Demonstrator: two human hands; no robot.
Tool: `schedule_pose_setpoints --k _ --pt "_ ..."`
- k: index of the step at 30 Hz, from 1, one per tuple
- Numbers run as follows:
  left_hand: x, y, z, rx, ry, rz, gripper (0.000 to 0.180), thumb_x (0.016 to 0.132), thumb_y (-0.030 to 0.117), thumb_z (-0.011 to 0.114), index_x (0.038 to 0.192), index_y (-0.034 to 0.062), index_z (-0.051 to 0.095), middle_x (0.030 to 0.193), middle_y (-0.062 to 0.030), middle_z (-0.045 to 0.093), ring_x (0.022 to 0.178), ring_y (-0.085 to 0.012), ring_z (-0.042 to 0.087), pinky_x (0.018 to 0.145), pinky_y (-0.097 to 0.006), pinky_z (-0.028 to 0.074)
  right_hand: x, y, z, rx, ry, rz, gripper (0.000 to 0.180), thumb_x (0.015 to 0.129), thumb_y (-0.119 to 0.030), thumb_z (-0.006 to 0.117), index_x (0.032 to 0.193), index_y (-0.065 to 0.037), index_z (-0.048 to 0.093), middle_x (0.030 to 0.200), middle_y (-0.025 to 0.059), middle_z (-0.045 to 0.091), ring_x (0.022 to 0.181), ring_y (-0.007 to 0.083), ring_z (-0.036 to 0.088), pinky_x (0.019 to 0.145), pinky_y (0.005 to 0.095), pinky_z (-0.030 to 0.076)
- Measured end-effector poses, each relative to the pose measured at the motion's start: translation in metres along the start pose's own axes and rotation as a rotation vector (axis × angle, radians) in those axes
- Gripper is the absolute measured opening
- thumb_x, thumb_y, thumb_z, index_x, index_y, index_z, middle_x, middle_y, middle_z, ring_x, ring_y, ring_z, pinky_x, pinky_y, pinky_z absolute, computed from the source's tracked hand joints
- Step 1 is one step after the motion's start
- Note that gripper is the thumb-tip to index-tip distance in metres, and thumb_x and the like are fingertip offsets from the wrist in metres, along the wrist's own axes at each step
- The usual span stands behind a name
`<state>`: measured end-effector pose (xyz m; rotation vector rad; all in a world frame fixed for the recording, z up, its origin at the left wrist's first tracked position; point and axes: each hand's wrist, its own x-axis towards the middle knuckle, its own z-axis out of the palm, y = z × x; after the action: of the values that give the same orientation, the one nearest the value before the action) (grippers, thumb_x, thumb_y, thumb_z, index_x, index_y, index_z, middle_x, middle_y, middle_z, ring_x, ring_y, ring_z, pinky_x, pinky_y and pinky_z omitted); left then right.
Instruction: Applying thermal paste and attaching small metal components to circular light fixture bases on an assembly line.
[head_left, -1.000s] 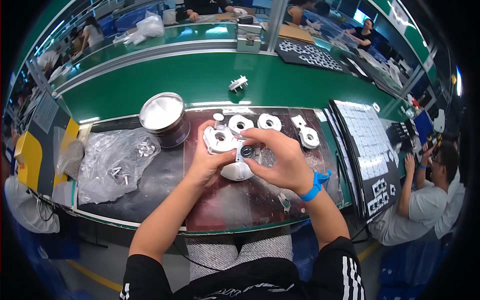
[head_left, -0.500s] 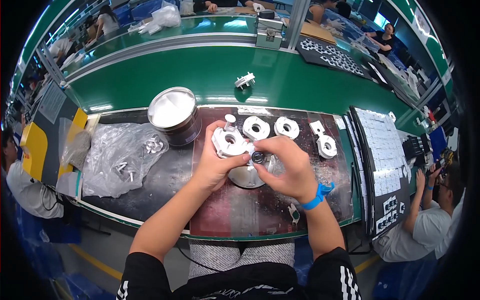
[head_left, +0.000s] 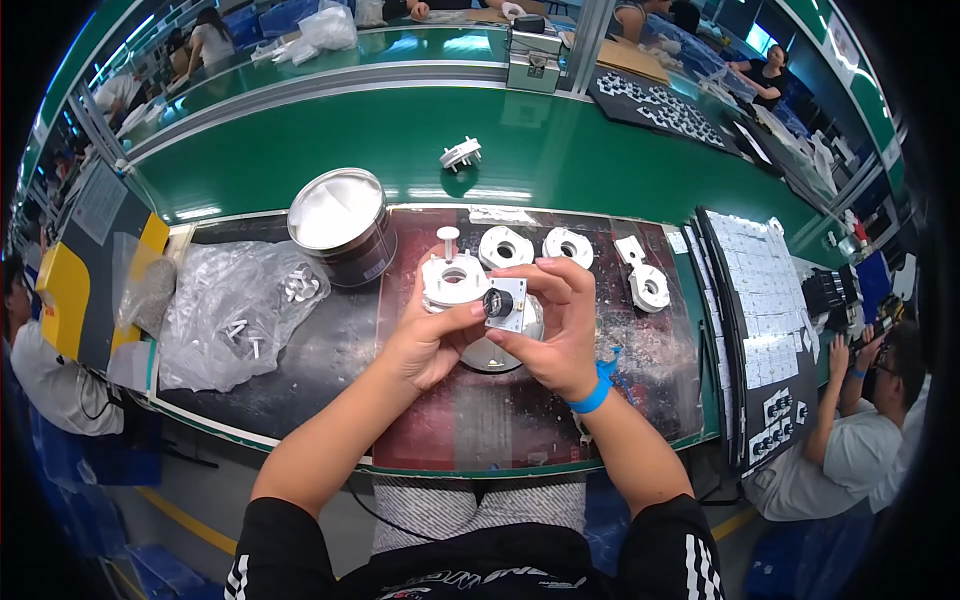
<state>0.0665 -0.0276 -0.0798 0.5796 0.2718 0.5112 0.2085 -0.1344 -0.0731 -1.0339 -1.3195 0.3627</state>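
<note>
My left hand point(head_left: 420, 345) is closed around a white round plastic housing point(head_left: 452, 297) with a hole in its middle. A white mushroom-shaped peg point(head_left: 447, 236) stands up at the housing's far side; whether it is joined to it I cannot tell. Beside the housing, my right hand point(head_left: 558, 335) pinches a small camera module point(head_left: 519, 296), a square white board with a black lens facing left. My left thumb reaches the lens. Under my hands is a round disc-like piece point(head_left: 490, 357), mostly hidden. Two similar white housings point(head_left: 506, 246) point(head_left: 568, 248) lie just beyond.
At left are a can point(head_left: 342, 225) with a white inside and a clear bag point(head_left: 235, 310) of small white parts. Another housing point(head_left: 650, 288) lies right, by stacked boards point(head_left: 765, 300) with white sheets. A white part point(head_left: 461, 153) sits on the green surface point(head_left: 330, 150). Other people work around.
My right hand has turned the camera module so its board faces up toward me and its lens points left. My left thumb now meets the lens. The part on the green surface has shifted left.
</note>
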Motion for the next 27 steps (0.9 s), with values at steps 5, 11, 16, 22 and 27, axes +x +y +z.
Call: schedule_pose_setpoints --k 5,11,16,22,27 --pt "0.000 0.002 0.006 0.073 -0.028 0.050 0.083 0.080 -0.007 0.069 0.143 0.0219 0.023 0.131 -0.0107 0.048 0.116 -0.0250 0.057 0.089 -0.040 0.056 -0.002 0.005 0.003 0.113 0.001 -0.126 0.060 0.078 0.003 0.075 0.124 -0.008 0.038 0.123 0.0207 0.057 0.119 0.0312 0.057 0.101 0.0433 0.045" --pt "-0.001 0.016 0.014 0.334 -0.103 0.116 0.062 0.086 0.011 0.070 0.132 0.0180 0.030 0.107 -0.0134 0.061 0.082 -0.0248 0.068 0.068 -0.038 0.061 0.013 -0.017 -0.027 -0.287 -0.139 -0.154 0.043 0.076 0.002 0.074 0.112 -0.003 0.052 0.121 0.0190 0.056 0.113 0.0288 0.058 0.097 0.0410 0.047" --pt "0.000 0.013 0.016 0.305 -0.103 0.026 0.038 0.102 0.045 0.038 0.127 0.0165 0.036 0.106 -0.0141 0.061 0.076 -0.0240 0.067 0.058 -0.034 0.057 0.020 -0.032 -0.024 -0.459 -0.157 -0.197 0.040 0.068 -0.002 0.081 0.105 -0.005 0.066 0.111 0.0141 0.062 0.100 0.0272 0.063 0.087 0.0377 0.051" --pt "0.000 0.008 0.015 0.394 -0.138 0.097 0.031 0.105 0.039 0.036 0.125 0.0163 0.039 0.105 -0.0113 0.059 0.074 -0.0186 0.065 0.054 -0.030 0.056 0.021 -0.030 -0.023 -0.486 -0.169 -0.144 0.037 0.070 -0.004 0.080 0.106 -0.008 0.072 0.107 0.0112 0.064 0.096 0.0266 0.064 0.082 0.0348 0.053" --pt "-0.002 0.006 0.016 0.431 -0.150 0.094 0.030 0.105 0.039 0.036 0.124 0.0160 0.040 0.103 -0.0100 0.058 0.074 -0.0166 0.064 0.052 -0.028 0.055 0.019 -0.028 -0.020 -0.423 -0.158 -0.072 0.035 0.070 -0.003 0.079 0.104 -0.010 0.075 0.106 0.0108 0.064 0.096 0.0254 0.064 0.081 0.0335 0.053"
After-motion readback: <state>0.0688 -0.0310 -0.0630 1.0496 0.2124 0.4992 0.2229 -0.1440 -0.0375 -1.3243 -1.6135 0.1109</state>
